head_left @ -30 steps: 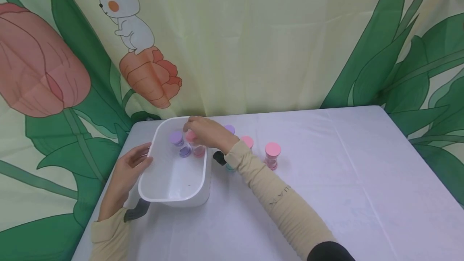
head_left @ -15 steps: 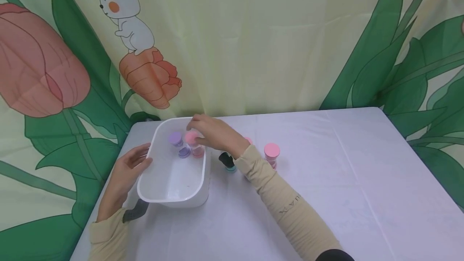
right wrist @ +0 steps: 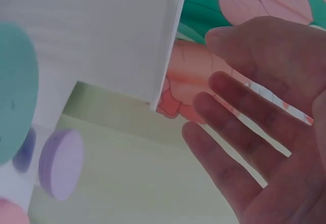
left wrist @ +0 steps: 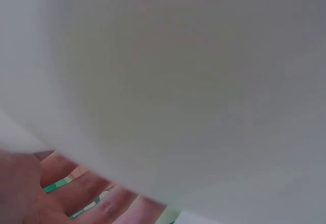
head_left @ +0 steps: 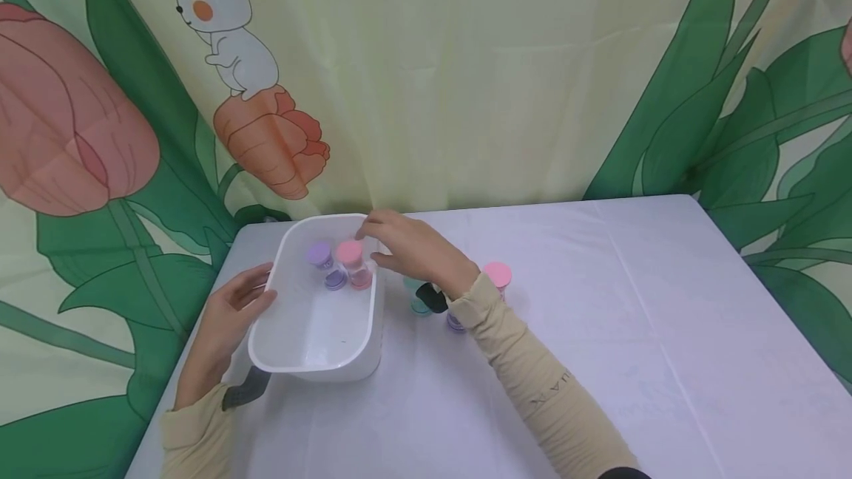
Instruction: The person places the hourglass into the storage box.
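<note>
A white bin (head_left: 299, 338) stands on a white-covered table (head_left: 426, 412), left of centre in the lower half of the head view. The left hand (head_left: 229, 316) holds its left side, thumb tip over the rim and fingers along the outside; the wrist view, filled by blurred white wall, hides those fingertips. The right hand (head_left: 419, 248) is at the bin's upper right edge, its fingers extended and spread, with nothing in its grasp. Inside the bin, toward its upper right part, are two small hourglass-shaped timers side by side: a purple timer (head_left: 326, 265) and, to its right, a pink timer (head_left: 353, 265). Just right of the bin, a teal timer (head_left: 413, 286) shows partly behind a dark piece at the right wrist. Farther right, the beige sleeve (head_left: 532, 375) partly covers a purple base (head_left: 455, 322) and a pink-capped timer (head_left: 498, 273). A pale yellow curtain (head_left: 519, 94) hangs behind, printed with a rabbit (head_left: 242, 61) on a carrot (head_left: 269, 143) at upper left and a large tulip (head_left: 73, 113) at the left edge.
</note>
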`<state>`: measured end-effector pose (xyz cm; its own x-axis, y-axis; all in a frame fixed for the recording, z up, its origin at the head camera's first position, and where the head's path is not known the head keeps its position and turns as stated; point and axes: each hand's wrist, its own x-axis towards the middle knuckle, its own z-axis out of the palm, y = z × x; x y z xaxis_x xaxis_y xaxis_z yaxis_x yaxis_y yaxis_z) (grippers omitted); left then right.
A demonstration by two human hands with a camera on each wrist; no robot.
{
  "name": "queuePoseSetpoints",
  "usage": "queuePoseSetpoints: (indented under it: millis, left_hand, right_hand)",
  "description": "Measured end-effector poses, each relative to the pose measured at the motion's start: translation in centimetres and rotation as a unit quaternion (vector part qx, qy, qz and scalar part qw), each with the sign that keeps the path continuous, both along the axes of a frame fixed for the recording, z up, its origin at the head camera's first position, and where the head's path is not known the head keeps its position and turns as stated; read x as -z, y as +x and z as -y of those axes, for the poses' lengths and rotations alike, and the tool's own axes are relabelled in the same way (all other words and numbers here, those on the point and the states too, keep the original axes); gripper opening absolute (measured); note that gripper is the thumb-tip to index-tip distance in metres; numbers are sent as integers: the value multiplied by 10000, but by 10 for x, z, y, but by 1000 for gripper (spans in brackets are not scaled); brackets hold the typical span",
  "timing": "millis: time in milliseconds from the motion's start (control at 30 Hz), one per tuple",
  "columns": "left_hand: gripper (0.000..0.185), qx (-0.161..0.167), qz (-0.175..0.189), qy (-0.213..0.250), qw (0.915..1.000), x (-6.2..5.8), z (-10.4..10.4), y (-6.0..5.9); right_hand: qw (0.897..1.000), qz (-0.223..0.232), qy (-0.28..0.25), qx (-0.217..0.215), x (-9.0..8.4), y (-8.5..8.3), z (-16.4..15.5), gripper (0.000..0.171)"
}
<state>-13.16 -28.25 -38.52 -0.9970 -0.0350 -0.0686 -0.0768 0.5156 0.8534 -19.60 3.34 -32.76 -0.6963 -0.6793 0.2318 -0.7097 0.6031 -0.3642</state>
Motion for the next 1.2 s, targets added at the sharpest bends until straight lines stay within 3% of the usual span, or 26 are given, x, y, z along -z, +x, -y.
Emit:
queuePoseSetpoints:
  millis: [333, 733, 1200]
  left_hand:
    - [62, -33, -23, 8, 10000, 2, 2, -1]
    - [61, 26, -157, -32, 9999, 1, 1, 0]
    - [61, 21, -157, 40, 9999, 3, 1, -1]
  right_hand:
    - [9988, -404, 78, 251, 0, 8, -26, 32]
    - [9977, -542, -138, 371, 6, 16, -59, 30]
    - [9974, -397, 107, 593, 20, 25, -87, 31]
